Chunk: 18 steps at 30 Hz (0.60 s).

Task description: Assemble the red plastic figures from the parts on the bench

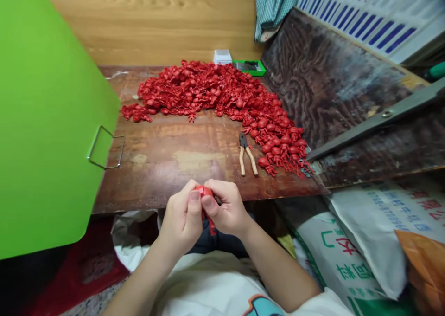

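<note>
My left hand (184, 214) and my right hand (225, 207) are closed together on a small red plastic figure (204, 191) at the table's front edge. Both thumbs press on its rounded top, where a dark seam shows between them. Thin red limbs hang down below the fingers. Most of the figure is hidden by my hands. Beyond them, a pair of pliers (245, 154) with tan handles lies on the brown wooden table (156, 144). A large curved heap of similar red figures (208, 88) covers the back and right of the tabletop.
A green panel (45, 121) with a wire handle (104, 149) stands at the left. At the back are a white box (222, 56) and a green tray (257, 68). A dark wooden board (313, 74) leans at the right, above printed sacks (365, 241).
</note>
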Available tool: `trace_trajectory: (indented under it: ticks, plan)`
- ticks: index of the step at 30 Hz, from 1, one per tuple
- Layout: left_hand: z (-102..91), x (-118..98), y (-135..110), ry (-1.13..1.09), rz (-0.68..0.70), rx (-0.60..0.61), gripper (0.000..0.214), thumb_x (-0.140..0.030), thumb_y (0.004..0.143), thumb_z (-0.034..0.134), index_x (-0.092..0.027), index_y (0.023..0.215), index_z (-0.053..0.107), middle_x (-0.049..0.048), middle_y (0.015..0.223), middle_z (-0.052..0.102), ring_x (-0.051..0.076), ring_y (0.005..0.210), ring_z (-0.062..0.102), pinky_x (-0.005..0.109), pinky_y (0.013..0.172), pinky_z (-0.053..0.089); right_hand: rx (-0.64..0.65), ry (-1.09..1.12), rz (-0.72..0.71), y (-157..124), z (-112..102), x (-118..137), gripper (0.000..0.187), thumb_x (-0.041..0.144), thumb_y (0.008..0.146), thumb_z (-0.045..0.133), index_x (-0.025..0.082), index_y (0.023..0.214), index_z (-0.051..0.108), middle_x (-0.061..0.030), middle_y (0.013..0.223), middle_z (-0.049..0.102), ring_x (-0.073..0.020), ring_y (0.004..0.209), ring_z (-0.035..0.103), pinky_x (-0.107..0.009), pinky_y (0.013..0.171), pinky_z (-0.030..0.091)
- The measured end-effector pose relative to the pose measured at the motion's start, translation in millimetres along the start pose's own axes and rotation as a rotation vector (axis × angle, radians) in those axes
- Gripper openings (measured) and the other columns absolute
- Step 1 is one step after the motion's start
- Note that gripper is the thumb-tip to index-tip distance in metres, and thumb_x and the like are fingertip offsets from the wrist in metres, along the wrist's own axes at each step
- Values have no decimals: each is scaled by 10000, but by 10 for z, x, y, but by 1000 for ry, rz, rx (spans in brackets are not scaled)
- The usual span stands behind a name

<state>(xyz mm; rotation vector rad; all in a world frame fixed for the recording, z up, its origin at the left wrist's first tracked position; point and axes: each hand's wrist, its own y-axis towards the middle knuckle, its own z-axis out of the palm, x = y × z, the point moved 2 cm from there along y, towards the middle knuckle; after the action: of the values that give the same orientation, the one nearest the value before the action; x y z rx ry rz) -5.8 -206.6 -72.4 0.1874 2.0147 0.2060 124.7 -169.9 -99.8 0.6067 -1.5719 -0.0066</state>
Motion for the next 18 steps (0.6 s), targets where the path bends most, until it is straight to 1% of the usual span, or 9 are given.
trace_trajectory:
  ticks: [3,6,9,12,15,18]
  plan:
    - [87,105,95,-20,-10,32,611,-698,1096,274,-240,729,443,-25,620,500,136,528,469,281,511,346,-63,42,86,1,-29,-76,647,758,1027,477,244,643,390,51,580,412,-105,518,374,-271,508,324]
    - [146,208,173,-9,2,56,605,-690,1100,276,-242,725,435,-20,626,506,136,532,466,284,516,347,-110,55,140,15,-44,-140,641,737,1034,484,246,635,382,55,562,407,-102,514,374,-264,504,327]
    - [172,312,228,7,15,60,596,-677,1107,269,-244,730,429,-23,622,497,133,527,461,281,513,343,-118,98,192,38,-40,-209,616,685,1050,508,244,635,396,60,553,409,-101,514,377,-259,501,323]
    - [182,401,260,6,26,61,559,-631,1123,299,-244,735,411,-40,602,462,120,505,443,273,501,325,-110,166,242,54,-17,-280,591,641,1064,523,244,640,417,62,548,417,-104,511,389,-260,497,316]
    - [190,454,277,17,26,59,542,-595,1134,308,-241,737,409,-45,609,442,112,507,446,268,501,324,-111,162,243,64,-21,-349,583,623,1076,511,245,644,404,63,556,409,-103,515,390,-262,503,315]
    - [199,472,285,35,26,75,537,-574,1143,292,-241,734,395,-48,606,429,105,501,442,266,498,319,-100,66,162,78,-89,-422,572,596,1076,527,239,648,398,61,586,404,-99,532,391,-263,522,315]
